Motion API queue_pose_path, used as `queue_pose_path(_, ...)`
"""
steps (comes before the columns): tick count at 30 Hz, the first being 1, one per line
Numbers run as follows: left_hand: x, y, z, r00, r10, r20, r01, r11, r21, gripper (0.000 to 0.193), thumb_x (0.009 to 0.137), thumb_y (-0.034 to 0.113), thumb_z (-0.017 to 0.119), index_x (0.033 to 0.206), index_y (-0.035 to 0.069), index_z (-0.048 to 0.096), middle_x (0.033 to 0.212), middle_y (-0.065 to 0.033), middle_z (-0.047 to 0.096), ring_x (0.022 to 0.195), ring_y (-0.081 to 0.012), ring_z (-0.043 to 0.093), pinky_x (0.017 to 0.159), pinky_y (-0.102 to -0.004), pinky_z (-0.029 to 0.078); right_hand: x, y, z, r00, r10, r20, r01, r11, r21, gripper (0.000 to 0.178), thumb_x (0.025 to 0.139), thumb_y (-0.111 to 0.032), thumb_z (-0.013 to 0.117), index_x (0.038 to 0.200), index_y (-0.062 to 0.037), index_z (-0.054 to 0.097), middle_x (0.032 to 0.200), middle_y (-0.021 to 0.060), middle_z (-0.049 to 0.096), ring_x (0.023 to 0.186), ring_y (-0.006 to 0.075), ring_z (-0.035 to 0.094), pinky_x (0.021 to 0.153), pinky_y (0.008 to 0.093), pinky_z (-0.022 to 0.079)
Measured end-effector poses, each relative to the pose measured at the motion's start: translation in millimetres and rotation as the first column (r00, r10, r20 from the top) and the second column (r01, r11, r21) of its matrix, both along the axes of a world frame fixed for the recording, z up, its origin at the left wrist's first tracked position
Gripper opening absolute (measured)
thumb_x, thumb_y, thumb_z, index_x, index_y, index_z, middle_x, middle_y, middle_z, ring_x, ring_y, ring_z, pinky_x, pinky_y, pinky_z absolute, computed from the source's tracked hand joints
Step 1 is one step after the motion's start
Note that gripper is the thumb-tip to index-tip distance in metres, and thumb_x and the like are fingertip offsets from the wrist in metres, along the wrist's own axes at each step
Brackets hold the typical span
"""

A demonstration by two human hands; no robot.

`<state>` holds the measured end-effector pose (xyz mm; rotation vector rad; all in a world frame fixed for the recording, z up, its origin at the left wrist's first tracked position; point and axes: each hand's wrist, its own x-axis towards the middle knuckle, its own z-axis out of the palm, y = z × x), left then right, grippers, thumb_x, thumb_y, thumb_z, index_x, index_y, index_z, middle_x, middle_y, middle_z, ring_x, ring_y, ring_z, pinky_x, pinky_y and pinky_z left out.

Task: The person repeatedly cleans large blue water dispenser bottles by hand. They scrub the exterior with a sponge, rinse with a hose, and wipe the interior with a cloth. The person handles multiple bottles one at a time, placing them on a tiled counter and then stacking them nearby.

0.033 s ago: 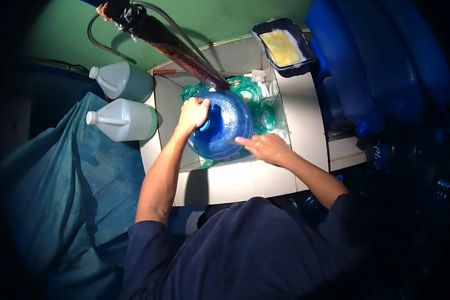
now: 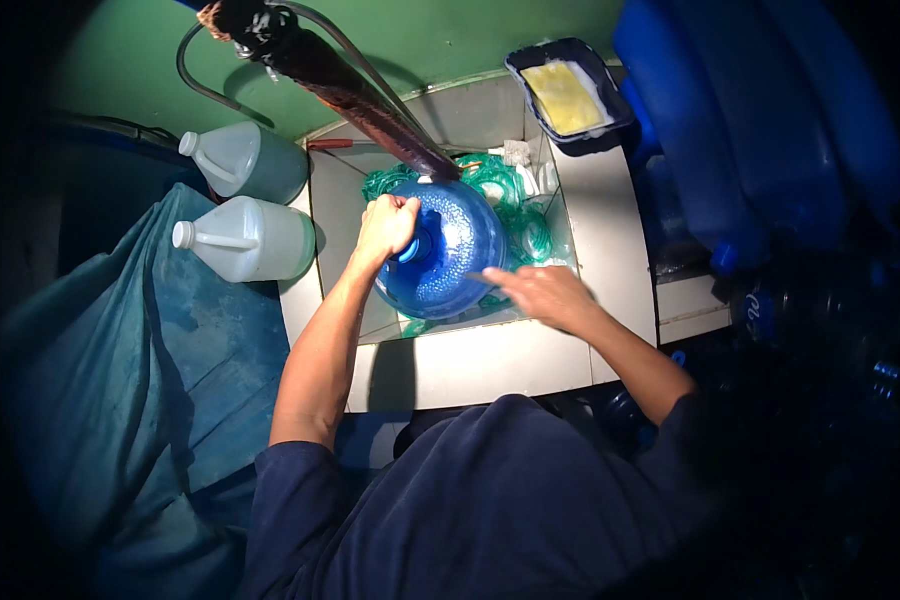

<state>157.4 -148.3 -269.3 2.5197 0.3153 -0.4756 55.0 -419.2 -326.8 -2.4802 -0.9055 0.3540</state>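
Note:
A large round blue water jug (image 2: 455, 225), wet and shiny, sits in a tiled basin (image 2: 365, 315). My left hand (image 2: 388, 228) is closed round its neck. My right hand (image 2: 545, 295) is closed beside the jug's right near side; a thin greyish piece sticks out from its fingertips toward the blue wall, too small and blurred to name. Behind and right of the jug lie green transparent strands (image 2: 525, 235) in the basin. A brown wrapped pole (image 2: 370, 105) slants down to the jug's far side.
Two whitish jugs with handles, a far one (image 2: 245, 165) and a near one (image 2: 250, 240), stand left of the basin. A dark tray (image 2: 530, 62) with a yellow sponge (image 2: 562, 98) rests at the back right corner. Big blue containers (image 2: 760, 120) stack at right; blue-green cloth (image 2: 140, 340) drapes at left.
My right hand has shifted slightly right and away from the jug's wall. The left hand and the jug look unmoved.

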Motion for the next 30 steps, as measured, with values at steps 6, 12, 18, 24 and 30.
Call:
queue_pose_path(6,18,7,-10,0.996,0.07,-0.048,-0.067,0.996,0.064,0.048,0.08,0.046,0.056,0.089,0.003,0.075,0.098,-0.0243,0.071,0.097,-0.0389,0.069,0.09,-0.0452,0.051,21,-86,-9,0.826,-0.398,0.398,0.491,0.856,-0.162,0.045,0.089,-0.01,0.057,0.134,-0.0202,0.06,0.102,0.0121,0.059,0.091,0.0303,0.061,0.079,0.0432,0.05)
queue_pose_path(12,16,26,-27,0.998,0.044,0.052,-0.03,0.969,-0.244,0.037,0.084,0.031,0.053,0.08,-0.003,0.065,0.081,-0.0279,0.066,0.08,-0.0398,0.069,0.071,-0.046,0.05,25,-77,-27,0.694,-0.451,0.561,0.589,0.804,-0.081,0.046,0.085,-0.014,0.065,0.13,-0.0155,0.061,0.116,0.0147,0.057,0.109,0.0332,0.055,0.091,0.0449,0.044)
queue_pose_path(18,-1,23,-52,0.943,0.116,0.313,-0.012,0.949,-0.314,0.036,0.087,0.026,0.042,0.076,-0.005,0.058,0.078,-0.0286,0.06,0.077,-0.0431,0.061,0.075,-0.0507,0.046,40,88,-21,0.929,-0.297,0.219,0.169,0.869,0.465,0.074,0.073,-0.03,0.079,0.137,-0.0021,0.052,0.134,0.02,0.054,0.126,0.0372,0.049,0.108,0.0463,0.037)
queue_pose_path(24,-7,31,-69,0.809,0.506,0.299,-0.22,0.733,-0.644,0.03,0.087,0.023,0.045,0.066,0.003,0.054,0.062,-0.0162,0.054,0.058,-0.0285,0.052,0.059,-0.0447,0.04,51,165,-34,0.895,-0.384,0.228,0.26,0.864,0.432,0.083,0.059,-0.032,0.09,0.129,-0.0035,0.055,0.132,0.0135,0.058,0.129,0.0304,0.05,0.111,0.044,0.035)
queue_pose_path(30,-10,37,-51,0.675,0.657,-0.335,-0.379,-0.081,-0.922,0.018,0.085,0.019,0.051,0.067,0.015,0.053,0.053,0.0019,0.045,0.036,-0.0108,0.038,0.033,-0.0273,0.029,54,153,-31,0.875,-0.423,0.234,0.308,0.862,0.402,0.081,0.066,-0.041,0.088,0.13,-0.0021,0.056,0.136,0.0185,0.056,0.127,0.0346,0.05,0.109,0.0445,0.037)
